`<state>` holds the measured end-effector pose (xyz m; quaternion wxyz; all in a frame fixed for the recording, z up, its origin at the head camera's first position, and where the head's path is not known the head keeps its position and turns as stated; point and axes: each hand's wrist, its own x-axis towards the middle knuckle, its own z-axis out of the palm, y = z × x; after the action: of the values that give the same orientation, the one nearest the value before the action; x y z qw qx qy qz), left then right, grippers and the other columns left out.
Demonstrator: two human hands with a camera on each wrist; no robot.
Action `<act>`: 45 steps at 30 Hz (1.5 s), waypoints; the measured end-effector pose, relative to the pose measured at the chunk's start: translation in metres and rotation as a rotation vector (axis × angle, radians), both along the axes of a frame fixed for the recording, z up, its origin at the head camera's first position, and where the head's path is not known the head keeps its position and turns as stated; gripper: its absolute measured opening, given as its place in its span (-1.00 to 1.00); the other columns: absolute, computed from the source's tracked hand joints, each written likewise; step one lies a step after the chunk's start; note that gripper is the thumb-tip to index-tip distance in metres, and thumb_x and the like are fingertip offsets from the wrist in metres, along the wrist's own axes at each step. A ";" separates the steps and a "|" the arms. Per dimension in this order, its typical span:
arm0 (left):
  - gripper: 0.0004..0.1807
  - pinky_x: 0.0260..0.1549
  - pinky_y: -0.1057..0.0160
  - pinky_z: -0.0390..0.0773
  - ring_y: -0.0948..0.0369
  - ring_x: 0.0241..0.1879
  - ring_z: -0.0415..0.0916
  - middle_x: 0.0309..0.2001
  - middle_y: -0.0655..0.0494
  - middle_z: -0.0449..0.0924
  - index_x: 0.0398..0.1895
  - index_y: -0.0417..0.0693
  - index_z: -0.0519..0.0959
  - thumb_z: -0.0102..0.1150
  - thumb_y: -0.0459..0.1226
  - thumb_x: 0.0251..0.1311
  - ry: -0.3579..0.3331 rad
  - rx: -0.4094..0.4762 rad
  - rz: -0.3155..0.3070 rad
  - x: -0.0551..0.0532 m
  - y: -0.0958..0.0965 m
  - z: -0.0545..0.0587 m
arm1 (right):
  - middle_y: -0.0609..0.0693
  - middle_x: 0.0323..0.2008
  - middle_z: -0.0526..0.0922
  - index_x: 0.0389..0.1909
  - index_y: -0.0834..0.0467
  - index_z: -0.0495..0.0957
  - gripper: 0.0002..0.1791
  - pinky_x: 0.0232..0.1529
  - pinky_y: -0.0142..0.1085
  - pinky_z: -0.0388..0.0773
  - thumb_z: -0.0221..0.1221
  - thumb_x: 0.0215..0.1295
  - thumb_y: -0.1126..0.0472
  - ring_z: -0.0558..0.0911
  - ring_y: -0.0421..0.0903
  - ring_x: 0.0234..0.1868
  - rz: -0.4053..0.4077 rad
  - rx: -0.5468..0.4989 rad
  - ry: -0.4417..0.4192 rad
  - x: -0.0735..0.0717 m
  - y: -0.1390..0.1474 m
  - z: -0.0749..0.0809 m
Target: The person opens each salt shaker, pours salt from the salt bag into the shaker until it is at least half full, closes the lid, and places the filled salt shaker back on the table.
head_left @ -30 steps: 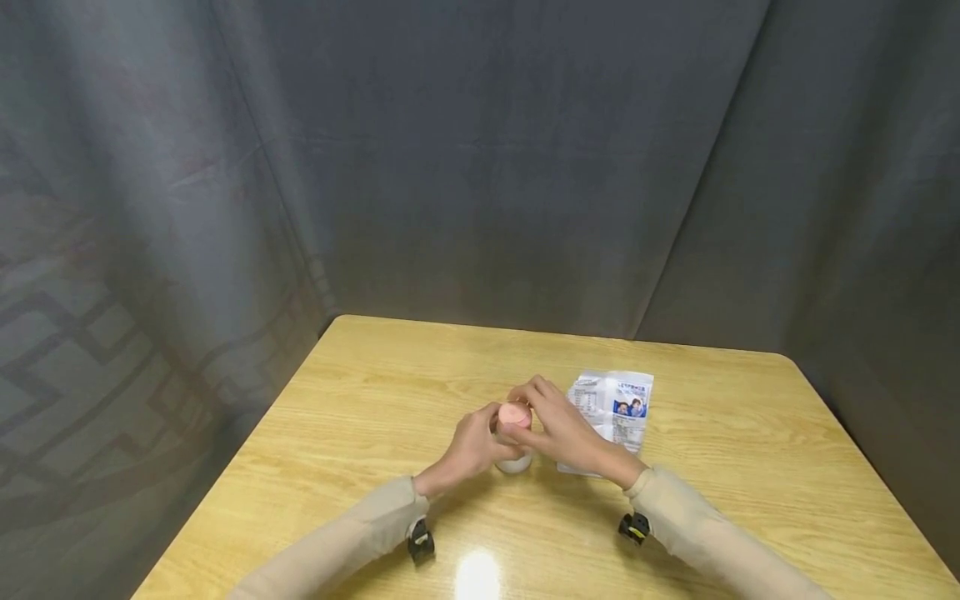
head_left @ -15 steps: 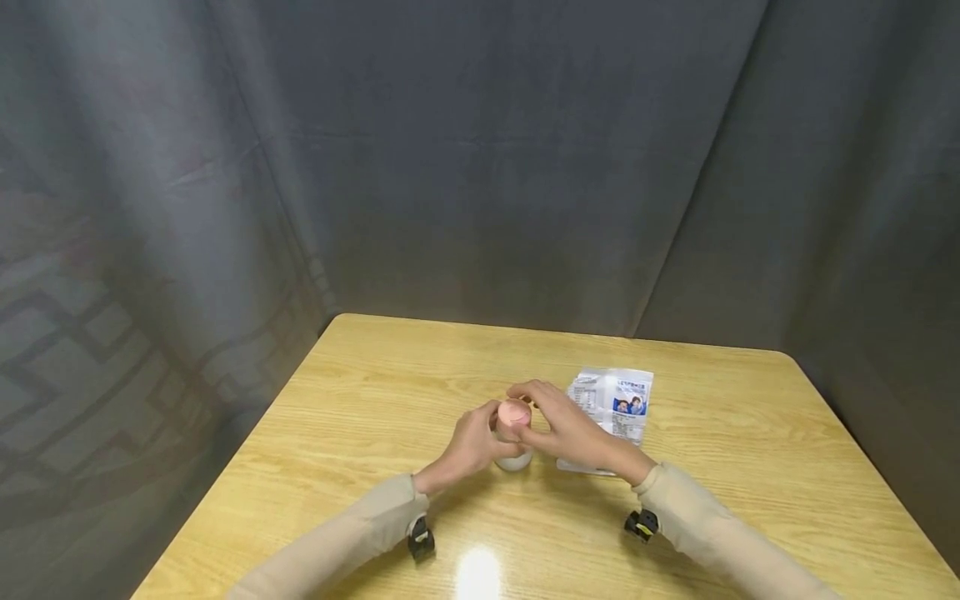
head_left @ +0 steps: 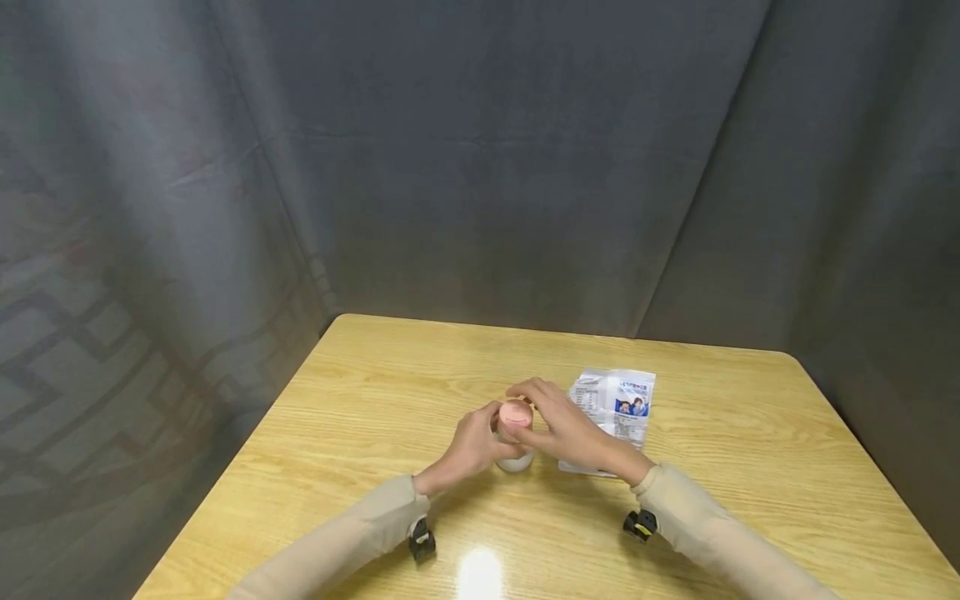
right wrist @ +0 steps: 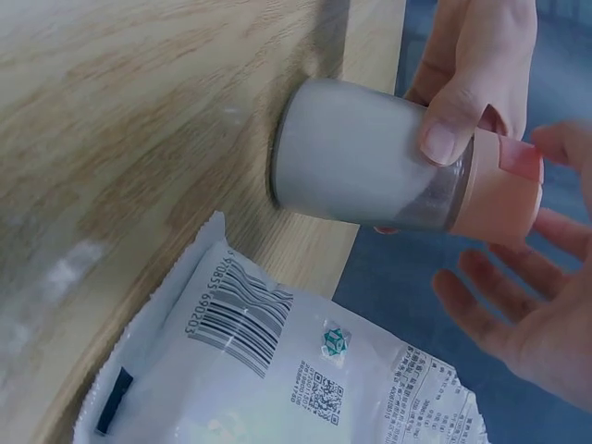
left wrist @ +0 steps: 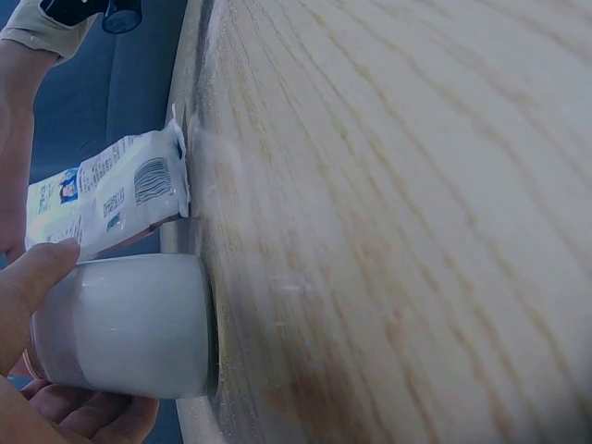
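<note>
A clear jar [right wrist: 361, 153] full of white contents stands upright on the table, topped by a peach-pink cap [right wrist: 495, 190] with a darker pink flap. My left hand [head_left: 471, 442] grips the jar just below the cap, its thumb [right wrist: 447, 134] lying along the glass in the right wrist view. From the other side my right hand [head_left: 566, 429] holds the cap between thumb and index finger, while its other fingers are spread beside it. In the head view the hands hide most of the jar's side.
A white printed bag [head_left: 633, 406] with a barcode and a blue picture lies just right of the jar, partly under the right forearm in the head view. The wooden table [head_left: 405, 367] has dark grey curtains [head_left: 480, 167] behind and at both sides.
The cap's darker pink part has turned from its right side toward the near side. My right wrist has shifted slightly right; the left hand and jar have stayed in place.
</note>
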<state>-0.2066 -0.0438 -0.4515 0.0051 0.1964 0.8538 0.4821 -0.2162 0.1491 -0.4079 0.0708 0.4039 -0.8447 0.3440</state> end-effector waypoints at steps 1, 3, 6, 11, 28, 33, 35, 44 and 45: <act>-0.42 0.08 0.06 0.59 0.04 0.05 0.58 0.02 -0.05 0.65 0.08 -0.23 0.52 0.53 -0.25 -0.03 0.001 -0.001 -0.001 0.000 0.000 0.000 | -0.02 0.11 0.53 0.18 0.16 0.46 -0.54 0.10 -0.07 0.52 0.26 0.37 0.05 0.49 -0.08 0.12 0.010 -0.007 0.000 0.000 0.000 0.000; -0.42 0.07 0.07 0.59 0.05 0.04 0.58 0.02 -0.05 0.65 0.07 -0.22 0.52 0.53 -0.25 -0.03 0.005 0.000 -0.001 0.000 0.000 0.000 | -0.02 0.10 0.55 0.18 0.18 0.46 -0.56 0.11 -0.04 0.52 0.27 0.37 0.09 0.50 -0.08 0.12 0.028 -0.024 0.002 0.000 0.000 0.000; -0.43 0.02 0.10 0.62 0.08 -0.01 0.60 -0.03 -0.02 0.66 0.04 -0.21 0.54 0.54 -0.22 -0.04 0.010 -0.003 0.003 0.000 0.000 -0.001 | -0.06 0.03 0.54 0.15 0.16 0.48 -0.58 0.03 -0.11 0.55 0.28 0.36 0.09 0.51 -0.14 0.04 0.011 -0.025 0.010 0.000 0.000 -0.001; -0.45 -0.07 0.20 0.64 0.16 -0.09 0.60 -0.09 0.04 0.66 0.01 -0.21 0.54 0.54 -0.19 -0.03 0.018 -0.014 0.000 0.000 0.001 -0.001 | -0.12 -0.09 0.47 0.12 0.13 0.49 -0.52 -0.20 -0.31 0.49 0.31 0.30 -0.03 0.43 -0.22 -0.16 -0.079 0.009 0.007 0.002 -0.004 -0.002; -0.41 -0.01 0.14 0.62 0.12 -0.02 0.58 -0.03 0.02 0.65 0.06 -0.19 0.53 0.54 -0.15 -0.01 0.028 -0.061 0.010 0.000 0.001 -0.002 | 0.00 0.05 0.54 0.17 0.24 0.45 -0.60 0.06 -0.13 0.56 0.23 0.39 0.20 0.52 -0.10 0.07 0.086 -0.035 0.032 0.001 0.000 0.000; -0.46 -0.15 0.25 0.63 0.23 -0.16 0.57 -0.15 0.12 0.64 -0.05 -0.15 0.55 0.56 -0.12 -0.05 0.031 -0.053 0.022 0.000 0.001 -0.004 | -0.01 -0.01 0.49 0.14 0.21 0.46 -0.60 -0.01 -0.17 0.56 0.26 0.36 0.17 0.48 -0.13 -0.01 0.034 0.006 0.049 0.002 -0.001 -0.002; -0.47 -0.17 0.29 0.61 0.25 -0.18 0.56 -0.17 0.14 0.64 -0.06 -0.14 0.55 0.56 -0.12 -0.04 0.031 -0.050 0.021 -0.001 0.000 -0.003 | -0.01 -0.01 0.48 0.12 0.20 0.46 -0.61 -0.03 -0.17 0.55 0.26 0.36 0.15 0.47 -0.13 -0.02 0.021 0.013 0.053 0.002 -0.002 -0.002; -0.43 0.04 0.13 0.61 0.09 0.01 0.59 -0.02 0.00 0.66 0.05 -0.22 0.53 0.54 -0.22 -0.02 0.019 -0.040 0.005 -0.001 0.000 0.001 | 0.12 0.15 0.57 0.23 0.31 0.43 -0.42 0.13 -0.11 0.57 0.36 0.25 0.18 0.57 0.00 0.14 0.051 -0.051 -0.020 -0.002 -0.001 -0.001; -0.43 0.05 0.11 0.61 0.08 0.02 0.59 -0.01 -0.01 0.66 0.05 -0.22 0.53 0.54 -0.21 -0.02 0.013 -0.040 0.007 -0.001 0.000 0.001 | 0.13 0.14 0.59 0.22 0.31 0.45 -0.42 0.12 -0.12 0.59 0.37 0.23 0.18 0.59 -0.01 0.12 0.044 -0.055 -0.030 -0.002 -0.002 -0.001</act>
<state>-0.2078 -0.0438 -0.4507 0.0018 0.1963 0.8641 0.4635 -0.2178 0.1473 -0.4085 0.0617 0.4153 -0.8267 0.3746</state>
